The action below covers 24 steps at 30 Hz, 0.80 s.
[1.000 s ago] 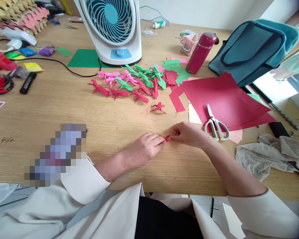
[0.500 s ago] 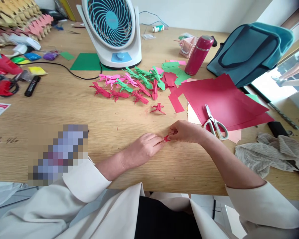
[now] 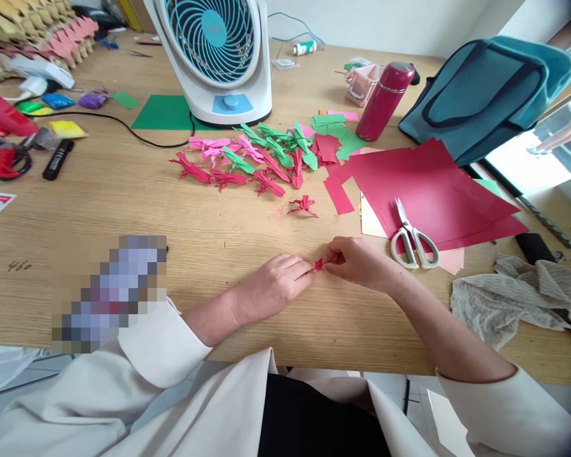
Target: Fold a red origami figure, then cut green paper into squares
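A small piece of folded red paper (image 3: 318, 264) lies between my two hands, low over the wooden table; most of it is hidden by fingers. My left hand (image 3: 285, 277) rests on the table with its fingertips closed on the paper's left side. From the right, my right hand (image 3: 354, 261) pinches the other side between thumb and fingers. Beyond them sits a single red folded paper figure (image 3: 304, 205). Farther back, a group of red, pink and green folded figures (image 3: 238, 162) lies in front of the fan (image 3: 219, 57).
White-handled scissors (image 3: 413, 244) lie on large red paper sheets (image 3: 433, 190) to the right. Behind are a red flask (image 3: 385, 101) and a teal bag (image 3: 476, 95). A crumpled cloth (image 3: 490, 301) is at the right edge. A blurred-out object (image 3: 114, 292) lies to the left.
My right hand has shifted slightly to the right, and a bit more of the red paper shows. My left hand has stayed in place. The view has moved slightly.
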Motion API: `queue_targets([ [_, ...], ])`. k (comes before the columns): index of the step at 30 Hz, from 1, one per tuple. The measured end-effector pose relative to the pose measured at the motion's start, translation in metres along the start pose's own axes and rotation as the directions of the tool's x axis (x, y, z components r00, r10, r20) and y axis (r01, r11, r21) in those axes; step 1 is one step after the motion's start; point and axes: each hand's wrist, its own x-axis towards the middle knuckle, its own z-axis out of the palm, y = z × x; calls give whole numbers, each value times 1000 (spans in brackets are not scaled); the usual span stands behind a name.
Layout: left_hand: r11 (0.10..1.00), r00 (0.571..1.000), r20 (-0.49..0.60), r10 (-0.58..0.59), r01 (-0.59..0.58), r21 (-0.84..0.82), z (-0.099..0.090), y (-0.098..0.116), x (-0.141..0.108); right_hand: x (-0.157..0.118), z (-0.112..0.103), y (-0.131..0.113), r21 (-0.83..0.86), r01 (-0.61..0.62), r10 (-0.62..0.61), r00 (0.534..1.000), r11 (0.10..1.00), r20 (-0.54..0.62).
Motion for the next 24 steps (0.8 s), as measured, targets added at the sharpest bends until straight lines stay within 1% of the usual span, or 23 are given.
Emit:
queue_targets([
  [4,1000,1000,27,-6,5,4,0,0,0,-7,8,1,-2,44,-44,995,999,-88],
  [8,999,998,51,-31,30,12,-1,2,0,-13,15,-1,-38,78,-83,985,996,-152],
  [13,999,996,71,-44,43,17,-2,4,2,-18,20,0,-42,96,-102,976,994,-191],
  [16,999,996,76,-38,36,35,-2,4,2,-20,25,0,-100,123,-143,962,987,-231],
  [19,998,997,71,-38,35,49,-2,5,3,-24,32,2,-249,180,-252,921,952,-297],
  [21,998,997,63,-46,43,54,-2,5,3,-26,37,3,-371,225,-350,882,901,-315],
  [24,996,997,53,-55,52,70,-3,7,4,-30,41,6,-532,258,-468,828,806,-308],
])
